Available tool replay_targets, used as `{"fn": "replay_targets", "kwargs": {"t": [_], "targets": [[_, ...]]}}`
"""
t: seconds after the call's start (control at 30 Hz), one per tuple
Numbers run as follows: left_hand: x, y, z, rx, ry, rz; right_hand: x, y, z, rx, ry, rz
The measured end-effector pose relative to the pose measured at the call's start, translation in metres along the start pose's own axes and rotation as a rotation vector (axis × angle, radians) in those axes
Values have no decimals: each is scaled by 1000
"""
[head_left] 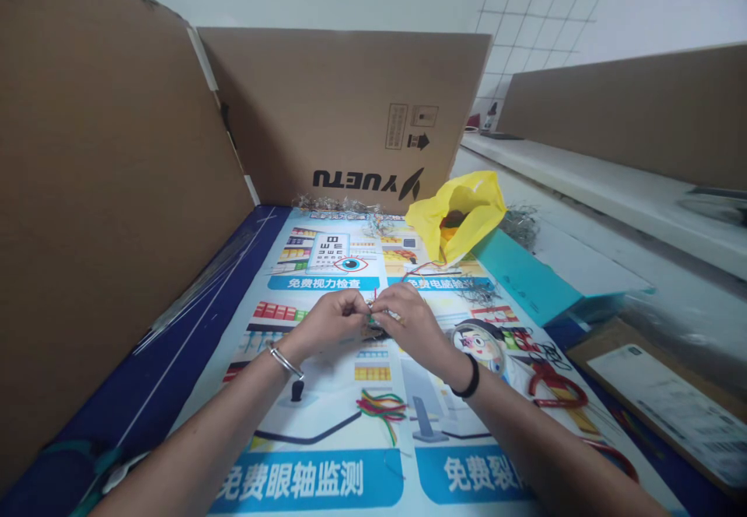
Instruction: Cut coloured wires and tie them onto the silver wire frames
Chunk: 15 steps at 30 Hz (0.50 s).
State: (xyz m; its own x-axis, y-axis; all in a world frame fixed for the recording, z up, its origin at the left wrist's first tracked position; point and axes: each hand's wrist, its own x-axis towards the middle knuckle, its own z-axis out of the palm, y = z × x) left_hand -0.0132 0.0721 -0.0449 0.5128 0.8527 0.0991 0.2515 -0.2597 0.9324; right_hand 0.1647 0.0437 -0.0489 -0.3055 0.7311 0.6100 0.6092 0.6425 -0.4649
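Panel [327, 104] is matt cardboard. Bag [478, 198] appears thin, creased plastic. Bangle [283, 360] is smooth, glossy metal. Strands [382, 406] look like matt cord. Label [659, 392] appears smooth paper.

Cardbd panel [292, 112] at bk w/ upside-down YUETU print [369, 181]; wht shelf [589, 174] on R

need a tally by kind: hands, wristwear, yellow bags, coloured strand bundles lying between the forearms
Hands: 2 (left hand, right hand)
Wristwear: 2 (silver bracelet, black band)
Yellow bag: 1
Coloured strand bundle: 1
Total: 6
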Motion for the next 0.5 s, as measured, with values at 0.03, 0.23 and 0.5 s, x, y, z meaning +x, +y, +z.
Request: {"fn": "replay_targets", "kwargs": {"t": [0.03, 0.23, 0.5], "targets": [[0, -1, 0, -4, -2, 0, 0, 0, 0, 4, 3, -1], [0, -3, 0, -18, -13, -11, 0, 2, 1, 21, 20, -15], [2, -4, 0, -61, -20, -34, -1, 4, 2, -10, 14, -33]]}}
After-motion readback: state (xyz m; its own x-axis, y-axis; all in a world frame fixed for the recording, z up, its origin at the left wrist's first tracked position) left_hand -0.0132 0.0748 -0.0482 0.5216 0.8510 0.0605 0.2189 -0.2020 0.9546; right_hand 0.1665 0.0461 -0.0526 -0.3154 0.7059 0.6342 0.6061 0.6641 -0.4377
